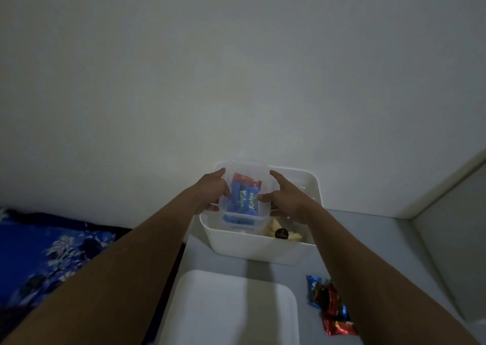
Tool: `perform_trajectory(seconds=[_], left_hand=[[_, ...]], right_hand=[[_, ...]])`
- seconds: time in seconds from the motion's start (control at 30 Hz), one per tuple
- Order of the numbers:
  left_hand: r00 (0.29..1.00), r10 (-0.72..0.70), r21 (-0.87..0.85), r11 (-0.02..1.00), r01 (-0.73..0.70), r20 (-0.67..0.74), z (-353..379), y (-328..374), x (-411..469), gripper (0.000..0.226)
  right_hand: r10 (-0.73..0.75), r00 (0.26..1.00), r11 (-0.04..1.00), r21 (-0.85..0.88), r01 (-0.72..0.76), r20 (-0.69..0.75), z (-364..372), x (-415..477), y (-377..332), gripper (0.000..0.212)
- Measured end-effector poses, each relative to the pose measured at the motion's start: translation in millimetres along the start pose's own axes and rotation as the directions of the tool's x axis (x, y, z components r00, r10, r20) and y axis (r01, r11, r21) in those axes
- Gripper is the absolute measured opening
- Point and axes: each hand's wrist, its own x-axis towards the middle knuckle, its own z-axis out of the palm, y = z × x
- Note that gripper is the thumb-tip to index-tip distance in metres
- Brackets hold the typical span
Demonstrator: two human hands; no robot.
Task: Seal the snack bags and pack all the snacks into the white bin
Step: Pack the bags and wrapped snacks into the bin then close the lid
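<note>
Left hand and right hand hold one clear box over one white bin.
Each hand grips one side of the box, above the bin's left half. Inside it are two blue packets, perhaps more. On the bench lie one white lid and roughly four wrapped snacks.

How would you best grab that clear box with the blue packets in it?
Take the clear box by its two opposite side walls, one hand from each side, as the left hand and right hand do now. It looks too wide and smooth for a one-handed pinch, and it hangs at the white bin, so gripping both sides should keep it steady.
</note>
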Motion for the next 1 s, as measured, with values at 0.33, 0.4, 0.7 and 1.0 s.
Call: perform_trajectory(seconds=[0.33,0.4,0.7,1.0], left_hand=[[1.0,-0.03,0.055,0.998,0.03,0.0,12,-32,44,0.073],[1.0,-0.011,0.111,0.994,0.012,-0.014,17,-37,53,0.071],[0.997,0.023,0.148,0.989,-0.011,-0.08,36,-60,90,0.067],[0.998,0.02,0.125,0.992,-0.013,-0.056,43,-87,125,0.074]], right_hand=[[0.111,0.993,0.993,0.035,-0.11,-0.034,21,33,33,0.088],[0.126,0.991,0.992,0.035,-0.125,-0.039,24,37,41,0.087],[0.114,0.991,0.989,-0.088,-0.12,-0.072,33,59,59,0.091],[0.051,0.999,0.963,-0.266,-0.051,-0.007,31,112,108,0.098]])
